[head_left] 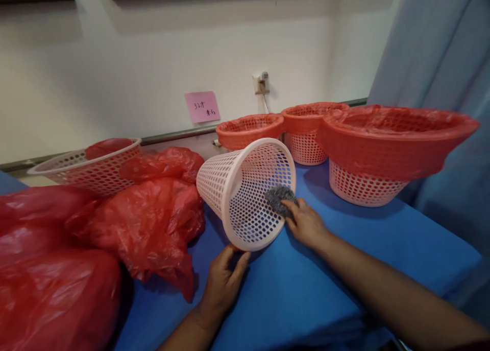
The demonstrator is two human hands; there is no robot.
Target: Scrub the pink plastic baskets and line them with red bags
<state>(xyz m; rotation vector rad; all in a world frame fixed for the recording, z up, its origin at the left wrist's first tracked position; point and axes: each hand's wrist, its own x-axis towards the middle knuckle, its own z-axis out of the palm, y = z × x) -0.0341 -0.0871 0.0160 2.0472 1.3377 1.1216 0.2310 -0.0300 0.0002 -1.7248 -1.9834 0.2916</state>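
A pale pink perforated plastic basket (225,203) lies tilted on its side, its round mouth facing me. My left hand (223,284) grips the lower rim, thumb in front and the other fingers partly hidden beneath it. In my right hand (306,222) is a grey cloth (281,200), pressed at the basket's right inner rim. The fingers of that hand are closed on the cloth. Blue cloth covers the table (291,300) under both hands.
Red plastic bags (149,223) are heaped on the left, in front of a white oval basket (103,172). Red-lined baskets stand behind and right, the largest (367,185) near a blue curtain (432,85). A pink note (202,107) and a socket (261,84) are on the wall.
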